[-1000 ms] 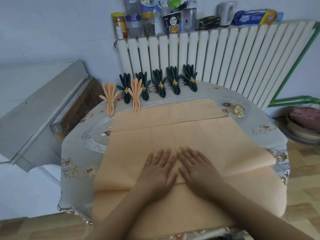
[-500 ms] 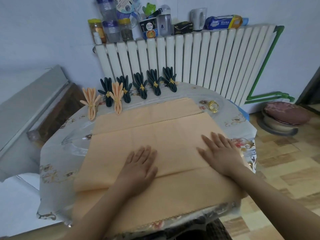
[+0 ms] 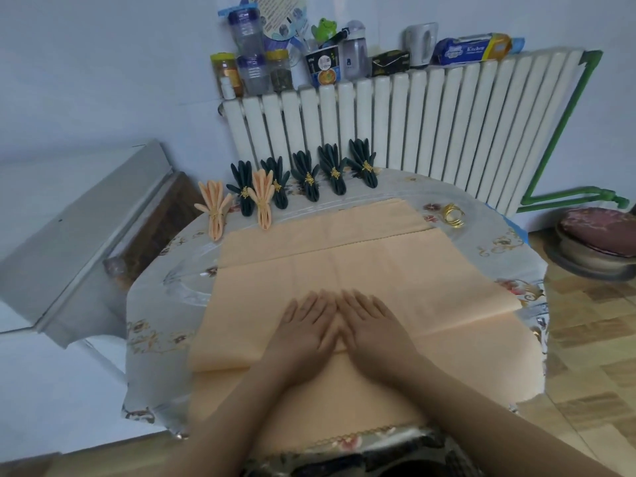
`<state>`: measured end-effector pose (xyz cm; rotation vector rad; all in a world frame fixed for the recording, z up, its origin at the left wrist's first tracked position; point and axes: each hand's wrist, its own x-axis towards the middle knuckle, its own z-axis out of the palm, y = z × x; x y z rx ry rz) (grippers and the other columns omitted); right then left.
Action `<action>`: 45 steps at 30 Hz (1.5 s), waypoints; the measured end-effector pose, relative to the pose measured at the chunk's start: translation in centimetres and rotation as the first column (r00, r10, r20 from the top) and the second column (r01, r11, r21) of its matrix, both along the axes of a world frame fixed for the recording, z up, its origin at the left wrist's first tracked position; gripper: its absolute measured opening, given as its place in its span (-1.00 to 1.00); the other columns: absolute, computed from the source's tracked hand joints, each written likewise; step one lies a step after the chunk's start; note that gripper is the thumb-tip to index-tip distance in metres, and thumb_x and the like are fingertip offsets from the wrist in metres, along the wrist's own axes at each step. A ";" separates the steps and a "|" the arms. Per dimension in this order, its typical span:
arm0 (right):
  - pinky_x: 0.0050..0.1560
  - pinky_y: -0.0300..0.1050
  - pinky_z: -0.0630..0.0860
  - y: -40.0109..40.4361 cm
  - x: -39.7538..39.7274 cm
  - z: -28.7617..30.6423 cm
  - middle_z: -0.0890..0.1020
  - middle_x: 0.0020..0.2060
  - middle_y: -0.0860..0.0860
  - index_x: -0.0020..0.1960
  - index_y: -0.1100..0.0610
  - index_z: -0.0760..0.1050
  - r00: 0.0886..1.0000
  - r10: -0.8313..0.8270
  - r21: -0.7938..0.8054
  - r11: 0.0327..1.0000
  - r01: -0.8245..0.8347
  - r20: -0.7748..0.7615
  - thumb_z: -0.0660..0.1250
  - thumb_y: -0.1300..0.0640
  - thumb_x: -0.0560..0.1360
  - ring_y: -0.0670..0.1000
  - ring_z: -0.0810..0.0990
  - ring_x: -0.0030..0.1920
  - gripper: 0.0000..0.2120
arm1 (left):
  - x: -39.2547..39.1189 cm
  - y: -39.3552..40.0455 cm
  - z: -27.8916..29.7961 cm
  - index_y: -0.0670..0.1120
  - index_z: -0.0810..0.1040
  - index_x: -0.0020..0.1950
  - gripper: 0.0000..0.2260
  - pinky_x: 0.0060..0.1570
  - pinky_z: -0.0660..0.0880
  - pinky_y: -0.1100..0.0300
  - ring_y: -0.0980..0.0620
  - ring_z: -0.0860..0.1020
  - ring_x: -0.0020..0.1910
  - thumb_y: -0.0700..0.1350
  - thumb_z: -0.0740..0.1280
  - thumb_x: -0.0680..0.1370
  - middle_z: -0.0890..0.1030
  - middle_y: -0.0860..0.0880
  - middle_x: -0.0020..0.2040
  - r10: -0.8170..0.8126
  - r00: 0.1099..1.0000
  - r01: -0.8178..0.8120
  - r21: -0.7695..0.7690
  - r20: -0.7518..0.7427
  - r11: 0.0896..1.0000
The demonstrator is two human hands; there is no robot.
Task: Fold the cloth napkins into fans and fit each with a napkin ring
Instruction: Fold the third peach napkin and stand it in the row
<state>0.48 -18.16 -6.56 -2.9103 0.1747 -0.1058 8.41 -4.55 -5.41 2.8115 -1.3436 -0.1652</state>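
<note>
Both hands flat, palms down, side by side on the peach napkin (image 3: 361, 270) spread across the desk (image 3: 509, 256) — left hand (image 3: 306, 330) and right hand (image 3: 375, 327) touching at the index fingers, fingers extended, gripping nothing. A folded edge runs under them. Finished fans at the far edge: five dark green fans (image 3: 335, 173), two peach fans (image 3: 263, 197). Loose gold napkin rings (image 3: 453, 215) far right — apart from the cloth.

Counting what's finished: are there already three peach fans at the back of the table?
No: only two peach fans stand there, beside five dark green fans.
</note>
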 end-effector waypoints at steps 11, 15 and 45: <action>0.40 -0.20 -0.35 0.2 0.1 0.3 -0.16 0.51 -0.14 0.54 -0.02 -0.21 0.999 -0.013 -0.053 0.999 0.011 -0.046 -0.58 -0.18 0.27 -0.13 -0.22 0.50 -0.15 | 4.5 11.2 -0.8 0.08 -0.21 0.52 -0.26 0.43 -0.31 0.21 0.21 -0.28 0.47 0.26 -0.42 0.34 -0.25 0.16 0.49 0.147 0.989 -0.147 -0.039 -0.021 0.988; 0.46 -0.13 -0.20 1.1 0.3 1.1 -0.06 0.53 -0.05 0.55 0.04 -0.10 0.997 -0.028 -0.091 0.996 0.022 -0.072 -0.49 -0.13 0.38 -0.03 -0.10 0.52 -0.22 | 3.9 11.1 -0.5 0.10 -0.10 0.55 -0.21 0.44 -0.25 0.21 0.18 -0.17 0.52 0.27 -0.40 0.32 -0.16 0.15 0.53 0.154 0.988 -0.155 -0.037 -0.033 0.987; 0.10 -0.05 0.39 3.6 3.8 0.3 0.54 0.06 -0.05 0.27 0.00 0.43 0.964 -0.048 0.160 0.987 0.006 0.263 0.02 -0.03 0.41 0.05 0.47 0.10 -0.52 | 15.8 4.3 5.5 -0.04 0.45 0.17 -0.75 -0.07 0.39 0.14 0.00 0.47 0.00 0.03 0.30 0.54 0.52 -0.01 0.04 0.348 0.935 -0.352 -0.061 -0.068 0.934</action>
